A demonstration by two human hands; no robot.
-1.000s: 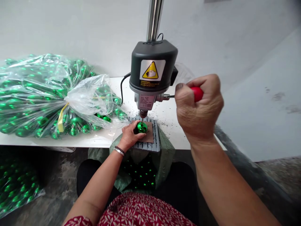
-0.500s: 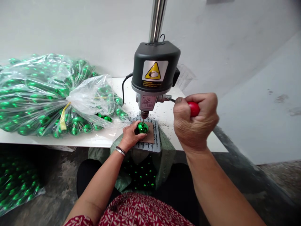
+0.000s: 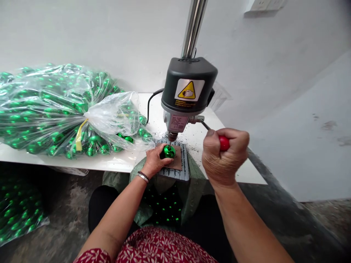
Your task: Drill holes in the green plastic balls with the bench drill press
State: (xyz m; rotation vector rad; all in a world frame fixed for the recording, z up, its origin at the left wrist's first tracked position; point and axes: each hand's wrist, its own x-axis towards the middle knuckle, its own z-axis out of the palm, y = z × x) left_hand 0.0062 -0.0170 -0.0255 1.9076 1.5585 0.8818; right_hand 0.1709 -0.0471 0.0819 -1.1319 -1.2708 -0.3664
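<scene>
My left hand [image 3: 157,159] pinches a shiny green Christmas bauble [image 3: 169,151] between thumb and fingers. The bauble rests on a brown board [image 3: 177,162] laid over the slotted metal base [image 3: 185,171] of a small drill press [image 3: 189,87]. Just above it, the drill chuck [image 3: 172,136] points its bit down at the bauble's top; whether the bit has entered it I cannot tell. My right hand [image 3: 226,155] is wrapped round the red knob [image 3: 224,143] of the press lever, to the right of the machine.
A clear plastic bag [image 3: 109,113] full of green baubles, tied with yellow tape, lies on the white table [image 3: 115,163] at left. Dark shavings are scattered round the base. Another bag [image 3: 19,212] is on the floor. Below the base hangs a green sack [image 3: 196,179] holding baubles.
My right hand has pulled the lever knob downward, and the drill chuck sits slightly lower towards the bauble. My left hand keeps its hold. The whole view has shifted a little.
</scene>
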